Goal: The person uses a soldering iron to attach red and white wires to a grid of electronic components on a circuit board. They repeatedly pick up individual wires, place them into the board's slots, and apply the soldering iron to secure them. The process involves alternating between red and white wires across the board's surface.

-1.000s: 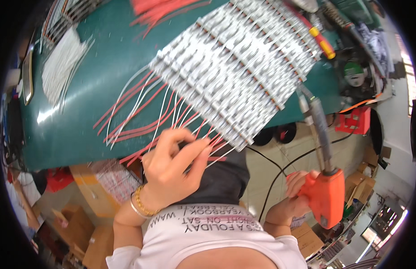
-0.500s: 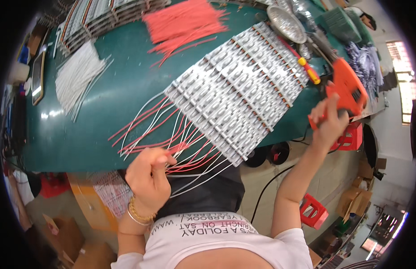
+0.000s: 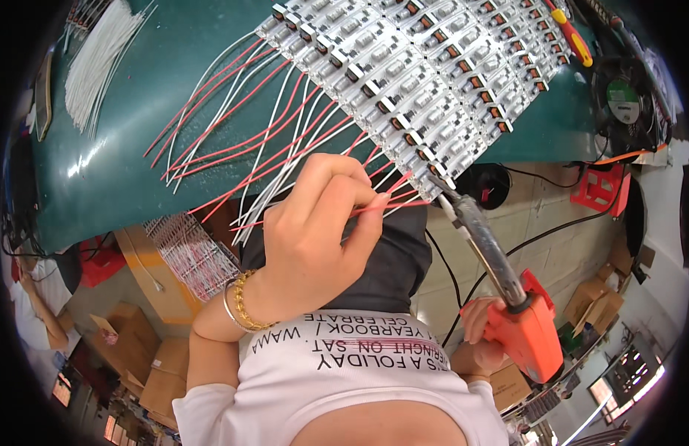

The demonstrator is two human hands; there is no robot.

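Note:
A panel of small circuit boards (image 3: 434, 82), with rows of silver and black-and-orange parts, lies on the green table. Red and white wires (image 3: 266, 149) fan out from its near-left edge. My left hand (image 3: 315, 230) is closed in a pinch beside the panel's near corner, on a red wire (image 3: 400, 200). Low on the right, my right hand (image 3: 477, 332) wraps round the handle of an orange soldering gun (image 3: 529, 338). Its long metal barrel points up and left, and the tip meets the panel's near corner. Whether it touches a joint is too small to tell.
A bundle of white wires (image 3: 103, 67) lies at the far left of the table (image 3: 77, 193). A red-and-yellow screwdriver (image 3: 573, 39) rests beyond the panel's right side, near a black fan (image 3: 625, 100). Below the table edge stand a red stool (image 3: 599, 192) and black cables (image 3: 508, 251).
My right hand has brought the soldering gun from the right side down and left to the panel's near corner. My left hand has moved right along the wires to that corner.

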